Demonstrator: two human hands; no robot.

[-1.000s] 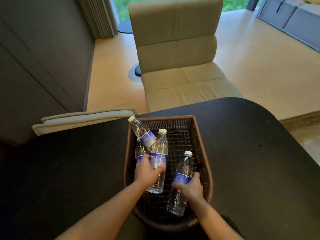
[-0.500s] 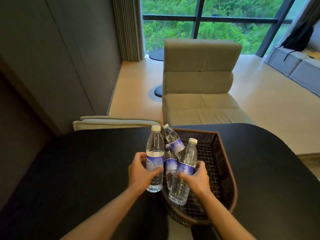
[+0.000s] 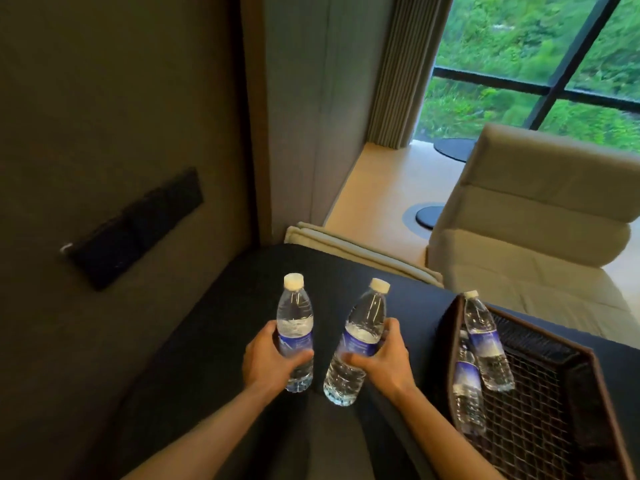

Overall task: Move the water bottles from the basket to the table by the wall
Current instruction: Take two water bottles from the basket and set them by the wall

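Note:
My left hand (image 3: 268, 358) grips a clear water bottle (image 3: 295, 318) with a white cap and blue label, held upright above the black table (image 3: 214, 327). My right hand (image 3: 384, 356) grips a second bottle (image 3: 363, 323), tilted slightly right, just beside the first. Both are left of the brown woven basket (image 3: 568, 355) at the right. Two more bottles stay in the basket: one (image 3: 485, 341) leans on the basket's left rim, the other (image 3: 465, 386) lies beneath it against the left wall.
The grey wall (image 3: 104, 133) runs along the table's left side, with a dark switch panel (image 3: 135, 226) on it. A beige armchair (image 3: 540, 209) stands beyond the table. A folded beige cushion (image 3: 349, 251) sits at the table's far edge. Window and curtain at the back.
Both hands have lifted their bottles out of the basket and carried them left over the table toward the wall. My view has turned left.

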